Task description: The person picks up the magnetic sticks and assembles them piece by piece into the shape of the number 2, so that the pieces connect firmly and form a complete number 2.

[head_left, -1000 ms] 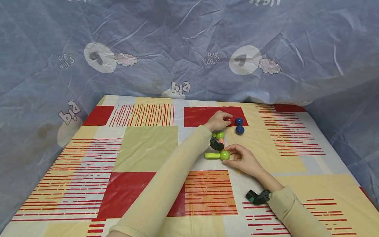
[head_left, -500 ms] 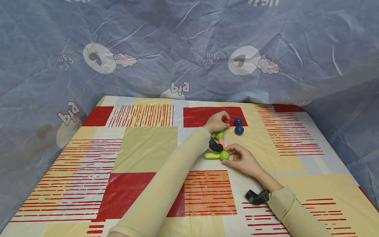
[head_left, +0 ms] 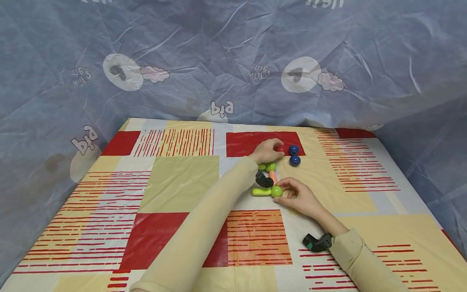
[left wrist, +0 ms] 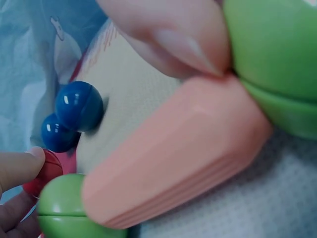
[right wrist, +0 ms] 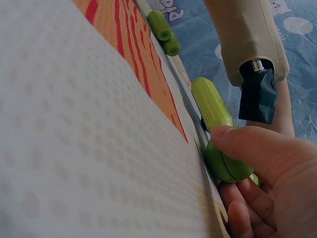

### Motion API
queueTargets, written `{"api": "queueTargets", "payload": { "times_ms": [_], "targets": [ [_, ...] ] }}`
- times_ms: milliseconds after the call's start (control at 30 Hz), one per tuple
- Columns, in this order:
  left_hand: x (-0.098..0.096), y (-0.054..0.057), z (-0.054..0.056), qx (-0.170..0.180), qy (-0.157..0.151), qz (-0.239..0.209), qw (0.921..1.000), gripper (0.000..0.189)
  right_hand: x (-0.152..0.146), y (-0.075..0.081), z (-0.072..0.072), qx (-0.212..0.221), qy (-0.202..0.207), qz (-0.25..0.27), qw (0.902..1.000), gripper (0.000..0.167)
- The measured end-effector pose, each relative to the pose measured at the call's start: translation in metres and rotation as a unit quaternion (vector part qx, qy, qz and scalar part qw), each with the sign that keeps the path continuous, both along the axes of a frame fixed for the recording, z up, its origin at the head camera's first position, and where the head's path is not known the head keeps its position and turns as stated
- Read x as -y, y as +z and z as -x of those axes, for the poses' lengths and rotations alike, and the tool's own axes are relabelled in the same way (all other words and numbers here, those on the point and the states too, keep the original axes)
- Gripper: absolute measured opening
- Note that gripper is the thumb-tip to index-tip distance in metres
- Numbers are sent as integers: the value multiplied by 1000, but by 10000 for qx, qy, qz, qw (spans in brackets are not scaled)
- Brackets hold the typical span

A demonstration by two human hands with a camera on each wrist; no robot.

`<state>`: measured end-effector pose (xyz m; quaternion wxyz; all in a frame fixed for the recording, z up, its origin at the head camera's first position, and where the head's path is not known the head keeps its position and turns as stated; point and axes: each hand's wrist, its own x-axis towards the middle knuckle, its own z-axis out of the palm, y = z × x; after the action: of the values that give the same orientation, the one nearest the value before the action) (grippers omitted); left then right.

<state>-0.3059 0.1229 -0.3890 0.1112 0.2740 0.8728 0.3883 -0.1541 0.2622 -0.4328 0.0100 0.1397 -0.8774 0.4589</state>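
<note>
My left hand (head_left: 267, 151) pinches a small red ball (left wrist: 45, 172) at the far side of the table, just left of two blue balls (head_left: 294, 155). Nearer to me, my right hand (head_left: 300, 196) holds a green ball (head_left: 277, 191) between thumb and fingers. From that ball a ribbed yellow-green rod (head_left: 261, 192) points left. A salmon-pink rod (left wrist: 173, 153) runs from it to a second green ball (left wrist: 69, 206). Another green rod (head_left: 262, 166) sits left of the second ball, partly covered by the left wrist.
A patterned cloth (head_left: 182, 182) covers the table. Two loose green rods (right wrist: 163, 32) lie side by side in the right wrist view. Black wrist devices (head_left: 316, 242) are worn on both arms. A blue-grey sheet (head_left: 219, 61) hangs behind the table.
My left hand and the red ball have shifted slightly left, leaving a small gap to the blue balls. My right hand stays in place on the green ball.
</note>
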Motion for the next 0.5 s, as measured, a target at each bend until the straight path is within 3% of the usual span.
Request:
{"api": "queueTargets", "payload": {
  "times_ms": [500],
  "targets": [
    [32,19,-6,-235,-598,-368,9973,35,-1,-2,1,-97,-70,11,9999,39]
  ]
}}
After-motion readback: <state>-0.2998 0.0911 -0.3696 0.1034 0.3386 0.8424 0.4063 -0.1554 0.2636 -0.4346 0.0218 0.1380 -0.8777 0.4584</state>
